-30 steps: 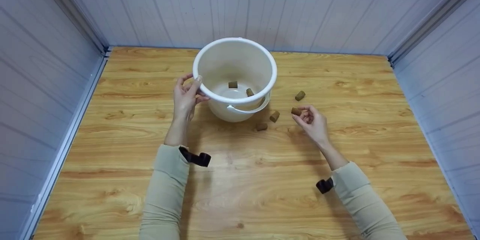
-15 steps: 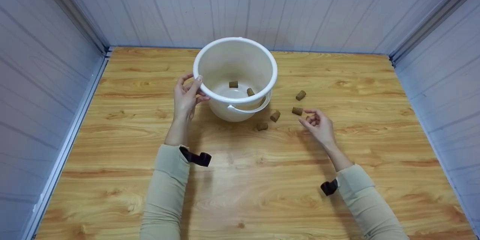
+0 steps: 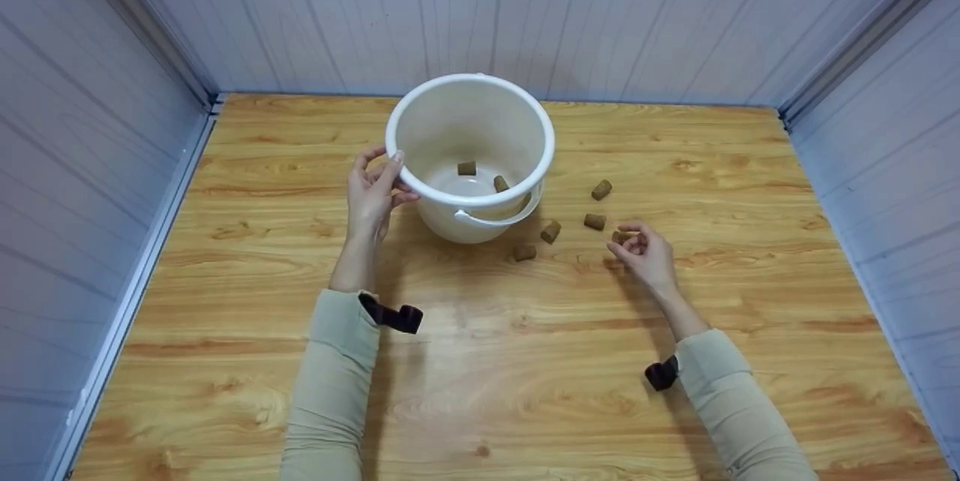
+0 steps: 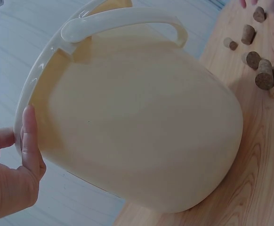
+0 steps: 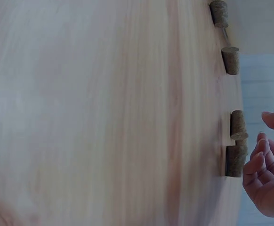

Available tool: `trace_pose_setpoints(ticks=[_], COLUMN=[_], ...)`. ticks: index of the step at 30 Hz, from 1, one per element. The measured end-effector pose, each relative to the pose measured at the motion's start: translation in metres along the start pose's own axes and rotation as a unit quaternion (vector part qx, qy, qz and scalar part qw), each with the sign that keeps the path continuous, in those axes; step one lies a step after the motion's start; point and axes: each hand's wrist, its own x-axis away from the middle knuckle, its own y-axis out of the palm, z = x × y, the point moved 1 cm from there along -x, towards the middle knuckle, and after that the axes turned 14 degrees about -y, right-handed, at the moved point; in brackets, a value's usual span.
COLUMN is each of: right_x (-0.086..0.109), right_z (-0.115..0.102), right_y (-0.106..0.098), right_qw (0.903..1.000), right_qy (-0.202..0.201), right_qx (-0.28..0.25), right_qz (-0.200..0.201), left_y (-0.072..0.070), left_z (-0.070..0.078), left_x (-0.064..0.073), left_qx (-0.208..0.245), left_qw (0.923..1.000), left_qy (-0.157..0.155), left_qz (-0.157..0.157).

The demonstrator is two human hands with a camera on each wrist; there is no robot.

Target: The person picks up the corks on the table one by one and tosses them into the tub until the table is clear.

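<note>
My left hand pinches the rim of a white bucket, thumb over the edge and fingers outside. Two corks lie inside, one left of centre and another farther right. Over on the right, my right hand hovers at a brown cork, which it partly hides in the head view. In the right wrist view that cork lies on the table, thumb and fingers apart from it with nothing between them. Another cork rests just left of the fingertips.
More corks lie between bucket and right hand: one near the bucket's base, one beside it and one farther back. The bucket's handle hangs down its front. White panel walls border the wooden table.
My right hand has drawn back to the right and slightly towards me from the cork at its fingertips, which stays on the table. Another cork now shows by the fingers. Left hand and bucket stay put.
</note>
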Motion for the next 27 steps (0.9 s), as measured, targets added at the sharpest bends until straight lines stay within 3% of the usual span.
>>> trace_pose_setpoints(ticks=[9, 27], right_x=[0.001, -0.001], right_z=[0.011, 0.027], right_y=[-0.007, -0.014], right_qw=[0.9976, 0.9963], right_qy=[0.059, 0.075], right_qx=[0.028, 0.033], right_qz=[-0.021, -0.025], left_y=[0.000, 0.002], left_z=[-0.001, -0.001], left_x=[0.000, 0.000], left_qx=[0.005, 0.003], left_qw=[0.9998, 1.0000], left_qy=[0.018, 0.005], left_qz=[-0.011, 0.004])
